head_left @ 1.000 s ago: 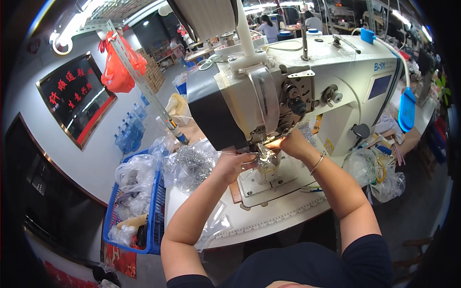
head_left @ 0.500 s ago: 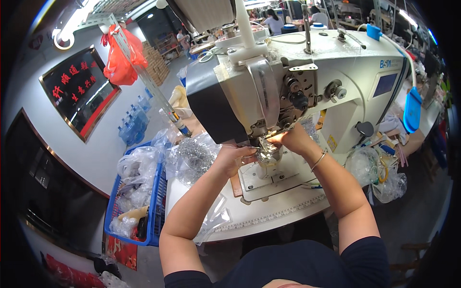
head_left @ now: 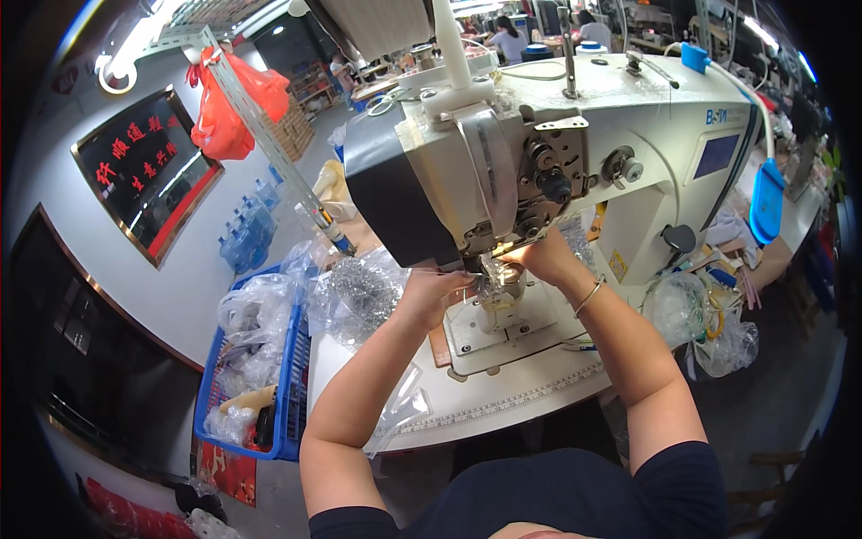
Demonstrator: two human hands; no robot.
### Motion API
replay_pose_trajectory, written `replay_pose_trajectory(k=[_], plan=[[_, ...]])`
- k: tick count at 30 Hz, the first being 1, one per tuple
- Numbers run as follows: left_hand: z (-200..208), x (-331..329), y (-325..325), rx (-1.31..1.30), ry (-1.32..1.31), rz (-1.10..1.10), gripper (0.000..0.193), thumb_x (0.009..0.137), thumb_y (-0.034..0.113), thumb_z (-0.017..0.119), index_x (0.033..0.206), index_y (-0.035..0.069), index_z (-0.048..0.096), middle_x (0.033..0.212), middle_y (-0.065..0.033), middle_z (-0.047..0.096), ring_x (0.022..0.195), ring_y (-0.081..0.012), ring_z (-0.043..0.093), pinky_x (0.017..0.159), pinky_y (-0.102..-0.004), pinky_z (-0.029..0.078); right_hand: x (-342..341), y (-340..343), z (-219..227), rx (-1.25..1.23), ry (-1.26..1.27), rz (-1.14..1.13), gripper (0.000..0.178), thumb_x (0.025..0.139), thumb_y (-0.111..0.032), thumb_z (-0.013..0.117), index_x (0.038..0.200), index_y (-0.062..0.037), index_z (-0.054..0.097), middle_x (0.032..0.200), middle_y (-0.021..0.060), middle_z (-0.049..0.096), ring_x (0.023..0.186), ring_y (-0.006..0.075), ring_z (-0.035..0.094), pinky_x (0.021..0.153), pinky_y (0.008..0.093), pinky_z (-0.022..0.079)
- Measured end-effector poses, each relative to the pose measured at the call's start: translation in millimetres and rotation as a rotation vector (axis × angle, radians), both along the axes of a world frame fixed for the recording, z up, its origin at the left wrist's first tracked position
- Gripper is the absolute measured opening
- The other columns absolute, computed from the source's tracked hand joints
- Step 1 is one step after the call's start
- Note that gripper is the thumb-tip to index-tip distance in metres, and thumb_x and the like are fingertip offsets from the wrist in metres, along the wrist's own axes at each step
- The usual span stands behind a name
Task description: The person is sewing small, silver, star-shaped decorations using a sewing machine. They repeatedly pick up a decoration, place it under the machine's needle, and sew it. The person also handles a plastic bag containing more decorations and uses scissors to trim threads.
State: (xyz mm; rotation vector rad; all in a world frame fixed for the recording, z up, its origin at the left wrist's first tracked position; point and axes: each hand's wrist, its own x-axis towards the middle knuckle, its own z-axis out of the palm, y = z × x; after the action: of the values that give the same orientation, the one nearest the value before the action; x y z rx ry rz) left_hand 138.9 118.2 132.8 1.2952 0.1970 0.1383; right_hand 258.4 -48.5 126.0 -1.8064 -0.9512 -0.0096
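From the head view, I take the cream sewing machine as my landmark. My left hand sits just below the machine's dark front end, fingers curled and pinching the edge of a small shiny workpiece that lies under the needle area. My right hand comes in from the other side of that piece, right under the lit needle head, fingers bent down onto it; I cannot tell how firmly they grip. A thin bracelet circles that wrist. The workpiece rests on the machine's pale base plate. Left of the machine, clear plastic bags pile on the table, and further left stands a blue crate with more bags. Right of the machine lies another bundle of bags.
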Motion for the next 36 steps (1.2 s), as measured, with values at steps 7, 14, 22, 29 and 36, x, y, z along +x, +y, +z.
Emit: replay_pose_trajectory(k=[7, 14, 22, 29, 36], plan=[[4, 0, -4, -0.020, -0.030, -0.005, 0.032, 0.079, -0.009, 0.054, 0.111, -0.002, 0.054, 0.106, -0.0132, 0.060, 0.095, -0.0238, 0.060, 0.082, -0.0381, 0.051, 1, 0, 0, 0.059, -0.058, -0.004, 0.023, 0.070, -0.014, 0.071, 0.090, -0.0024, 0.066, 0.083, 0.0105, 0.068, 0.075, 0.0214, 0.064, 0.067, 0.0315, 0.048], [2, 2, 3, -0.058, -0.037, -0.087, 0.033, 0.078, -0.004, 0.058, 0.111, -0.001, 0.055, 0.105, -0.0146, 0.060, 0.094, -0.0232, 0.060, 0.083, -0.0389, 0.050, 1, 0, 1, 0.003, 0.020, 0.037, 0.020, 0.071, -0.014, 0.070, 0.085, -0.0009, 0.065, 0.075, 0.0087, 0.066, 0.066, 0.0146, 0.061, 0.060, 0.0297, 0.047], [-39, -56, -26, -0.051, 0.016, -0.079, 0.034, 0.078, -0.002, 0.063, 0.109, -0.001, 0.051, 0.096, -0.0095, 0.060, 0.087, -0.0171, 0.061, 0.076, -0.0321, 0.053, -37, -59, -39, 0.007, 0.429, 0.238, 0.015, 0.078, -0.012, 0.068, 0.086, -0.0004, 0.063, 0.077, 0.0018, 0.059, 0.074, 0.0081, 0.055, 0.067, 0.0233, 0.045], [-93, -102, -59, -0.369, -0.153, 0.040, 0.031, 0.080, -0.007, 0.056, 0.109, 0.002, 0.051, 0.108, -0.0148, 0.057, 0.098, -0.0251, 0.060, 0.084, -0.0417, 0.052, -53, -158, -149, -0.278, -0.387, -0.129, 0.025, 0.068, -0.008, 0.068, 0.092, -0.0055, 0.064, 0.089, 0.0086, 0.062, 0.086, 0.0294, 0.056, 0.079, 0.0362, 0.046], [-116, -117, -85, -0.290, -0.232, 0.270, 0.033, 0.079, -0.007, 0.059, 0.111, 0.000, 0.051, 0.101, -0.0103, 0.059, 0.089, -0.0153, 0.059, 0.078, -0.0284, 0.050, -71, -146, -147, -0.002, -0.065, -0.504, 0.016, 0.089, -0.005, 0.044, 0.096, 0.0008, 0.057, 0.082, 0.0122, 0.057, 0.080, 0.0253, 0.055, 0.072, 0.0329, 0.044]])
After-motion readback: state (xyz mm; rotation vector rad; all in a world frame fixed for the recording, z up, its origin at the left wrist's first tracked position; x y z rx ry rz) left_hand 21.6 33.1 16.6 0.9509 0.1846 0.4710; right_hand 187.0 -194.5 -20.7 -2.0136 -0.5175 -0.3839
